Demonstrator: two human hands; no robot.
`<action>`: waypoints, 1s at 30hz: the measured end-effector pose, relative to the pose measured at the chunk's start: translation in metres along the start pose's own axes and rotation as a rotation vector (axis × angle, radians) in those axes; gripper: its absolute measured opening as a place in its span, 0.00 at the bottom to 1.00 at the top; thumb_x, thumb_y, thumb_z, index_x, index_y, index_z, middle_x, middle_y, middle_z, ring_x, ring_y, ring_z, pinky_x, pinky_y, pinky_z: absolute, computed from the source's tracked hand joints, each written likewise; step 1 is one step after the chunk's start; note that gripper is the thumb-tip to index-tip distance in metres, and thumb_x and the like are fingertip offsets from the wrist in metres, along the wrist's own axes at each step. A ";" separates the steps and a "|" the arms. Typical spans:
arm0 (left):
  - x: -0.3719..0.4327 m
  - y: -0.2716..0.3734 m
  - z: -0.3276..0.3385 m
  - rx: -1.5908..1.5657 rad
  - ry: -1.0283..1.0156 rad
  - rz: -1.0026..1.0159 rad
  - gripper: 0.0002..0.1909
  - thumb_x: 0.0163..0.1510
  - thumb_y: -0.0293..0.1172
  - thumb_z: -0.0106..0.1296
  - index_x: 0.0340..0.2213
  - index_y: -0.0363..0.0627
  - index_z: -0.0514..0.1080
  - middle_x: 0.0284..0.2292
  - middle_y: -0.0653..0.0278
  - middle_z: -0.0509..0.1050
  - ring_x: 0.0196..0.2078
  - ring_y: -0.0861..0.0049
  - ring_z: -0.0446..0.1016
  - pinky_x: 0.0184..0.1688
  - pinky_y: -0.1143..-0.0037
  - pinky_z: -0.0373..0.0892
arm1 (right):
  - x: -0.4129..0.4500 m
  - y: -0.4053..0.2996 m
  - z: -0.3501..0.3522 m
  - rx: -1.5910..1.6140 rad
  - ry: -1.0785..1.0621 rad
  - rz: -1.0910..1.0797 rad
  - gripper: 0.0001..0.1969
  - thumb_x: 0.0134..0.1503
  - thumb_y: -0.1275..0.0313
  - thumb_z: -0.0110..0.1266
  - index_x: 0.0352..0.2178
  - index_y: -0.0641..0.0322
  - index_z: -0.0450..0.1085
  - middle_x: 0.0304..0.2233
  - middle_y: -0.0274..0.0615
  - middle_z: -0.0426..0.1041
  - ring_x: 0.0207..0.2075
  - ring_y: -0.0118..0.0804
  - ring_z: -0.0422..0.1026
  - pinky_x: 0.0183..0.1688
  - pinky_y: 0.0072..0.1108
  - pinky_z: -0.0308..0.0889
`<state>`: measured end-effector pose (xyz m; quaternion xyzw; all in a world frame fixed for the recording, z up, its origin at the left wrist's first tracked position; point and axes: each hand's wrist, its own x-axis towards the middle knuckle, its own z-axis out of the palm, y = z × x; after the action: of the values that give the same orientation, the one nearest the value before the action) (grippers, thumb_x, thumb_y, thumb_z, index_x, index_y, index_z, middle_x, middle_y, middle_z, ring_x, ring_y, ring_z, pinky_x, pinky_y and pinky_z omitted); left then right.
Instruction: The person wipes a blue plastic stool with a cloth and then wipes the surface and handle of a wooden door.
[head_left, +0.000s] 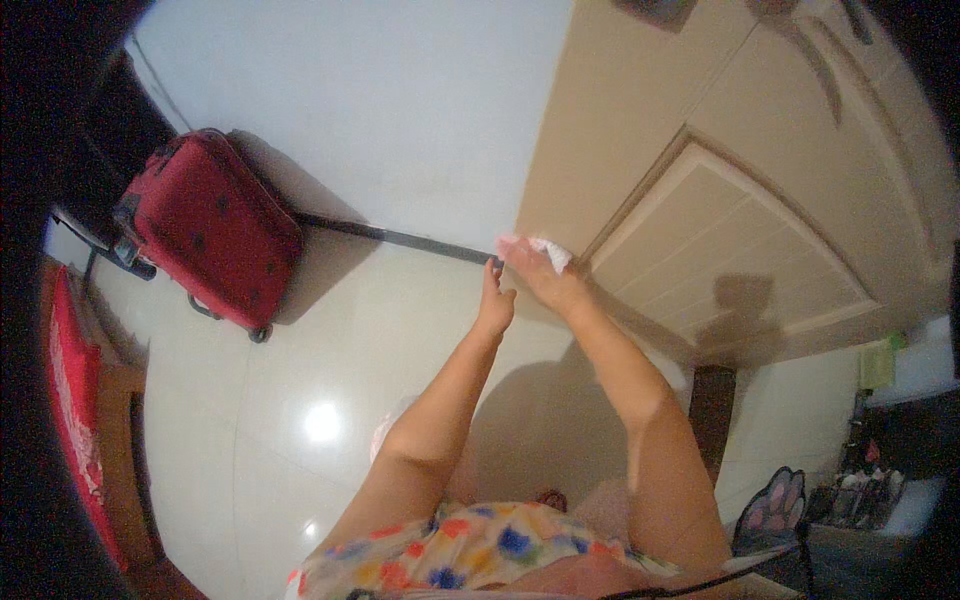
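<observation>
My right hand (546, 281) reaches to the corner where the white wall (360, 112) meets the tan wall (585, 127), with a pink and white cloth (553, 253) in it. Just to its left is my left hand (496, 304), its index finger pointed at the end of the dark baseboard (420, 242). I see nothing in the left hand; its remaining fingers look curled. Whether the fingertip touches the baseboard cannot be told.
A red suitcase (217, 232) on wheels stands at the left against the wall. A pale panelled door (735, 247) is at the right. Glossy floor tiles (262, 405) reflect a light. Wooden furniture with a red cover (75, 390) lies far left, a dark patterned chair back (772, 506) lower right.
</observation>
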<state>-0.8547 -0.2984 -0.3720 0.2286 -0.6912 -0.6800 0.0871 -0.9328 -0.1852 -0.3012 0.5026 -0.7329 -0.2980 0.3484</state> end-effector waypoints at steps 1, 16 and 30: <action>0.000 0.001 -0.003 -0.060 -0.002 -0.025 0.40 0.44 0.15 0.41 0.57 0.51 0.39 0.55 0.49 0.50 0.57 0.59 0.50 0.54 0.68 0.53 | -0.005 -0.014 0.010 0.235 0.004 -0.006 0.34 0.51 0.65 0.42 0.57 0.59 0.38 0.59 0.41 0.38 0.60 0.43 0.36 0.59 0.35 0.36; 0.002 0.004 -0.030 -0.106 -0.076 0.048 0.40 0.43 0.14 0.39 0.56 0.42 0.37 0.56 0.46 0.46 0.59 0.58 0.46 0.58 0.70 0.46 | -0.044 -0.021 0.018 1.139 -0.046 0.207 0.24 0.52 0.67 0.43 0.53 0.43 0.55 0.54 0.28 0.56 0.53 0.33 0.59 0.50 0.28 0.58; -0.024 0.011 -0.040 -0.036 -0.116 0.089 0.41 0.44 0.14 0.41 0.57 0.46 0.36 0.57 0.52 0.45 0.58 0.59 0.48 0.56 0.66 0.49 | 0.029 0.130 -0.135 0.373 0.341 0.797 0.35 0.48 0.60 0.50 0.54 0.63 0.46 0.57 0.58 0.42 0.57 0.65 0.42 0.49 0.58 0.40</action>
<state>-0.8182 -0.3246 -0.3543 0.1564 -0.6922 -0.6999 0.0810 -0.8993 -0.1835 -0.1143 0.2781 -0.8420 0.0826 0.4548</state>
